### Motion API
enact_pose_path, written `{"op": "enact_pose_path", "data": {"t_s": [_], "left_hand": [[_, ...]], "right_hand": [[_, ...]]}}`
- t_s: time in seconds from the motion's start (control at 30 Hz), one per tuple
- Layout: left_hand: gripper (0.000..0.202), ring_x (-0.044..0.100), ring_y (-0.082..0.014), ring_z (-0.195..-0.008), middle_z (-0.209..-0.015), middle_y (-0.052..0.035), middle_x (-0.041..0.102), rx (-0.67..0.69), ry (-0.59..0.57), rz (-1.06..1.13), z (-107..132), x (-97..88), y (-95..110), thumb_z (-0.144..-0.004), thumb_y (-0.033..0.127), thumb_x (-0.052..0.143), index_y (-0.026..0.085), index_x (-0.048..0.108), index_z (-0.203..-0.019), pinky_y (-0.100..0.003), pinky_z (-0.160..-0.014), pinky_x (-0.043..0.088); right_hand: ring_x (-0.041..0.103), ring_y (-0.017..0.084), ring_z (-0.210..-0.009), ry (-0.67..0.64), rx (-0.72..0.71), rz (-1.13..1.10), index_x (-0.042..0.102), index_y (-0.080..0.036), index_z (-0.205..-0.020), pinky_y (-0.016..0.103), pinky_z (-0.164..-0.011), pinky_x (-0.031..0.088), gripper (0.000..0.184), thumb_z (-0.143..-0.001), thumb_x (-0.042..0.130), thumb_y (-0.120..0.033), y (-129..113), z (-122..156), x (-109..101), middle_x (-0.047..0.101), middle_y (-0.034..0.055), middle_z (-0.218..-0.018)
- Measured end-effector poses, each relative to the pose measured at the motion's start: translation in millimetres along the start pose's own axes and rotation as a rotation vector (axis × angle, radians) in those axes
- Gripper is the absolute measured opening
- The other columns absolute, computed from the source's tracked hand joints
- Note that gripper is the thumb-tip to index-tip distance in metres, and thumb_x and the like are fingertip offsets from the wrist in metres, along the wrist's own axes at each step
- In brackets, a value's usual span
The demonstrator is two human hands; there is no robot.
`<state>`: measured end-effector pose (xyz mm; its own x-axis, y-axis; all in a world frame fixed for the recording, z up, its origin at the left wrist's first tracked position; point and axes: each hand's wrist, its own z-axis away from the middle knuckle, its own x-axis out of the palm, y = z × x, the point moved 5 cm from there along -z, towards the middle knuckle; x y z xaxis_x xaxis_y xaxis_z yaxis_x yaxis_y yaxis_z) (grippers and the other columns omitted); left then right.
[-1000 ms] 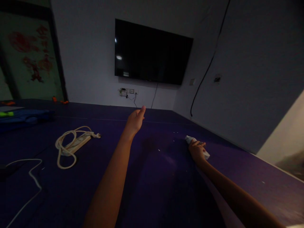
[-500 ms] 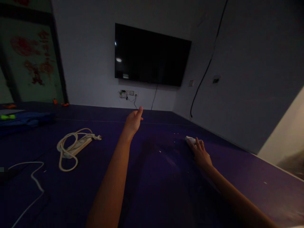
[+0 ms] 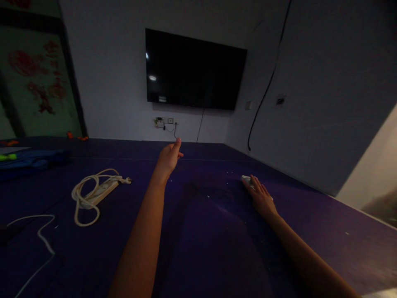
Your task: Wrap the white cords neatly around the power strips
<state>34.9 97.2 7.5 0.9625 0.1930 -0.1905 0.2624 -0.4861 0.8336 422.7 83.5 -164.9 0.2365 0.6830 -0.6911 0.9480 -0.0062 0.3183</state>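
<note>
On the purple floor surface (image 3: 201, 248), to the right, my right hand (image 3: 260, 198) rests with its fingers stretched forward over a white folded piece like a cloth or tissue (image 3: 246, 179). Most of that piece is hidden under the palm and fingers. My left hand (image 3: 168, 158) is held up over the floor, its back toward me. Its thumb points up and a bent fingertip shows apart from it; the other fingers are hidden. Nothing is visible in the left hand. Small white specks (image 3: 208, 196) are scattered between the hands.
A white power strip (image 3: 104, 192) with its coiled cord lies to the left. A thin white cable (image 3: 46, 240) runs nearer me. Blue fabric (image 3: 37, 159) lies far left. A television (image 3: 195, 70) hangs on the wall; a black cable (image 3: 263, 99) dangles at right.
My right hand's fingers have straightened and flattened over the white piece. My left hand appears slightly further left, while the whole view has shifted a little.
</note>
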Motion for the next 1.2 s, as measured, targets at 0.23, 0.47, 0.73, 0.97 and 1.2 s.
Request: {"op": "enact_pose_path", "data": {"t_s": [0.23,0.47,0.73,0.97,1.2], "left_hand": [[0.058,0.065,-0.0218,-0.069,-0.071,-0.0111,0.068,-0.03,0.004,0.016,3,-4.0,3,-0.081,0.065,0.03,0.018,0.063,-0.079,-0.035,-0.074,0.048],[0.056,0.066,-0.0226,-0.07,-0.073,-0.0119,0.068,-0.065,-0.014,0.044,4,-2.2,2,-0.082,0.063,0.033,0.017,0.063,-0.081,-0.036,-0.074,0.049],[0.057,0.066,-0.0222,-0.07,-0.07,-0.0111,0.069,-0.059,-0.018,0.042,4,-1.8,1,-0.08,0.066,0.033,0.018,0.062,-0.078,-0.035,-0.071,0.05],[0.056,0.067,-0.0215,-0.07,-0.074,-0.0116,0.069,-0.075,-0.029,0.028,4,-1.8,0,-0.082,0.063,0.033,0.015,0.062,-0.082,-0.033,-0.071,0.05],[0.057,0.066,-0.0195,-0.069,-0.075,-0.0107,0.069,-0.091,-0.05,0.01,4,-2.0,1,-0.083,0.061,0.032,0.013,0.061,-0.092,-0.031,-0.071,0.05]], "right_hand": [[0.013,0.025,-0.138,0.001,-0.016,-0.043,0.0,-0.036,-0.144,0.043,-0.106,0.032,0.096,-0.067,0.038,0.008,1,1,2,-0.01,0.0005,-0.152],[0.009,0.026,-0.139,-0.012,-0.088,-0.012,0.028,-0.027,-0.141,0.048,-0.108,0.024,0.072,-0.077,0.04,0.002,-3,0,7,0.007,0.0046,-0.153],[0.005,0.029,-0.139,-0.079,-0.185,0.019,0.054,-0.024,-0.124,0.055,-0.11,0.013,0.047,-0.084,0.039,-0.004,-20,-5,10,0.033,0.0027,-0.146],[0.031,0.023,-0.133,-0.104,-0.342,-0.06,0.06,-0.024,-0.114,0.051,-0.109,0.018,0.039,-0.086,0.039,-0.008,-32,-5,8,0.045,0.0035,-0.138],[0.048,0.023,-0.12,-0.035,-0.429,-0.229,0.068,-0.023,-0.1,0.051,-0.105,0.027,0.032,-0.087,0.041,-0.012,-46,-4,3,0.06,0.0064,-0.122]]}}
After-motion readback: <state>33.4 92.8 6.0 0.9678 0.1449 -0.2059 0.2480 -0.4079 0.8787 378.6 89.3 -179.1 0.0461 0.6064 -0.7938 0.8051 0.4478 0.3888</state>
